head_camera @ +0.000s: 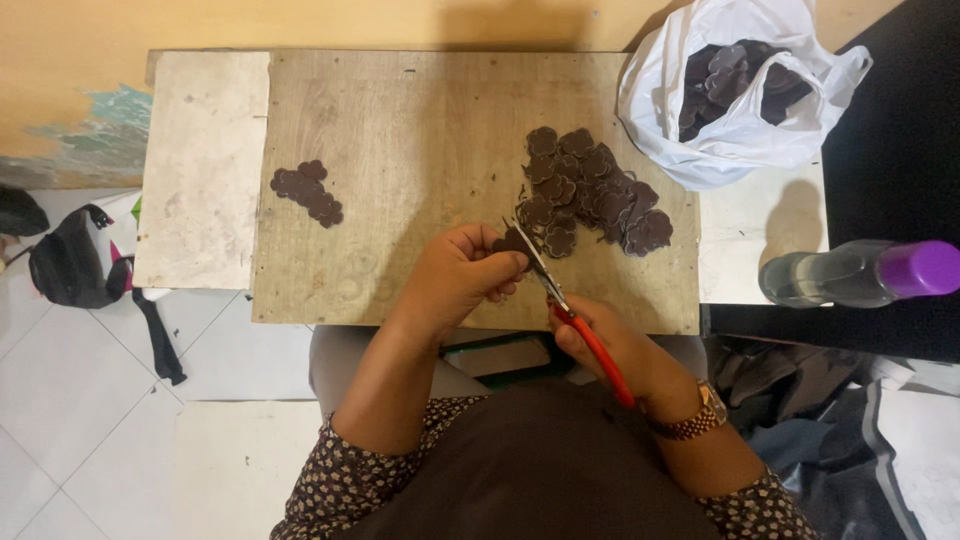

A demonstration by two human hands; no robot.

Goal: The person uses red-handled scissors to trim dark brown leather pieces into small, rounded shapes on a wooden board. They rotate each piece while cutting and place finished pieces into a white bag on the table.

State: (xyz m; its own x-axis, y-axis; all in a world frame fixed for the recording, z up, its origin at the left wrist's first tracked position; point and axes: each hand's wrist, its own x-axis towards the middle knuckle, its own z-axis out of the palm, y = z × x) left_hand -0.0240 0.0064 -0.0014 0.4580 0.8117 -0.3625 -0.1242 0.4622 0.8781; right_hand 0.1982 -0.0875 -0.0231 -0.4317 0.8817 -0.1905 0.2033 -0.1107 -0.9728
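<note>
Dark brown flower-shaped cutouts [592, 190] lie on a pale wood-grain table [420, 130]; to their right, a white plastic bag [740, 130] shows more dark brown pieces. Below the cutouts, scissors [585, 335] have red handles. Further right, a clear bottle [850, 272] has a purple cap. Sleeves [345, 480] are brown with small pale dots

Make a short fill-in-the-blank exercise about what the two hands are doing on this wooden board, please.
1. The right hand holds scissors with ____ handles.
2. The left hand holds one dark flower-shaped piece at the scissors' ____.
3. The larger pile of pieces lies nearer the white plastic ____ than the small pile does.
4. The clear bottle lying on its side has a ____ cap.

Missing words: red; blades; bag; purple
</note>
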